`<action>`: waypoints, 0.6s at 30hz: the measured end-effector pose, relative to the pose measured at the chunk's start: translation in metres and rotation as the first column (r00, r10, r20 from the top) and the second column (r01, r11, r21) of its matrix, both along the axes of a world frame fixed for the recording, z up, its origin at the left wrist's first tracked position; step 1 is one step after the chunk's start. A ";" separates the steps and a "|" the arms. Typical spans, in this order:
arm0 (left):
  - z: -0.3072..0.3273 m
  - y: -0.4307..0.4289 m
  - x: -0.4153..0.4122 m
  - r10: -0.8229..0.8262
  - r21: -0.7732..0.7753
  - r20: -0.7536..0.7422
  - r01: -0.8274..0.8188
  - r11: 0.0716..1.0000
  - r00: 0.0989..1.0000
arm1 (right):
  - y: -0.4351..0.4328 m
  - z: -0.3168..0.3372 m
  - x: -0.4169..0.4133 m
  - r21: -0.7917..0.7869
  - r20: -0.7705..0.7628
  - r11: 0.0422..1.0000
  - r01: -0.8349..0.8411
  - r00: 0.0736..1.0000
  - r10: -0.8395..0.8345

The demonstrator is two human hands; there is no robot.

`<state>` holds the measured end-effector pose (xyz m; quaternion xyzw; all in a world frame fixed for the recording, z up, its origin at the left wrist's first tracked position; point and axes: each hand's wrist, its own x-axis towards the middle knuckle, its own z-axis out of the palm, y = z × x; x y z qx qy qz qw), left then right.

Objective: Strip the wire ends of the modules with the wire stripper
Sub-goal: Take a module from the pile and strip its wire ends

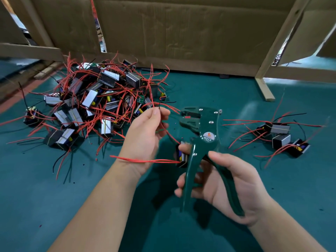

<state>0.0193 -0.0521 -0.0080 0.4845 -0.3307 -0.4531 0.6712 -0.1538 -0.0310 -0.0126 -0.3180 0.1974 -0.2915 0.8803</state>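
A tangled module heap [94,100] crowds the green mat [236,91] left of the left hand [145,131]; a smaller module cluster [281,137] lies right of the right hand [227,182]. Ahead of the 2 hands, bare mat runs to a cardboard wall [181,33].

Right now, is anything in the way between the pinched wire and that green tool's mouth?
Nothing visible is. The left hand pinches the wire ends just left of the wire stripper head, which the right hand grips; only a bare gap lies between them.

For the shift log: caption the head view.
Right hand grips green metal wire stripper; left hand pinches thin red and black wires near its head.
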 end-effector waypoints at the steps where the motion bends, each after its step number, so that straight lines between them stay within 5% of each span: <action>1: -0.001 0.000 0.005 0.068 0.004 0.195 -0.071 0.998 0.978 | -0.003 0.001 -0.002 -0.013 0.001 0.997 0.076 0.997 -0.076; 3: -0.004 0.001 0.016 0.206 -0.031 0.531 -0.224 0.974 0.822 | -0.010 0.003 -0.007 -0.099 -0.060 0.945 0.312 0.946 -0.319; 5: -0.007 0.002 0.031 0.282 -0.034 0.792 -0.421 0.906 0.542 | -0.020 0.004 -0.019 -0.274 -0.200 0.791 0.548 0.772 -0.604; 8: -0.011 0.005 0.042 0.204 -0.026 0.947 -0.572 0.820 0.249 | -0.032 0.002 -0.038 -0.428 -0.313 0.647 0.631 0.569 -0.761; 11: -0.012 0.007 0.040 0.240 -0.103 0.956 -0.575 0.812 0.167 | -0.034 0.002 -0.042 -0.390 -0.307 0.674 0.627 0.601 -0.738; 15: -0.004 0.006 0.039 0.446 -0.343 0.875 -0.408 0.846 0.190 | -0.031 0.001 -0.034 -0.364 -0.290 0.735 0.572 0.680 -0.673; 18: -0.011 -0.003 0.030 0.306 -0.271 0.942 -0.228 0.935 0.136 | -0.028 0.000 -0.030 -0.333 -0.296 0.769 0.546 0.714 -0.635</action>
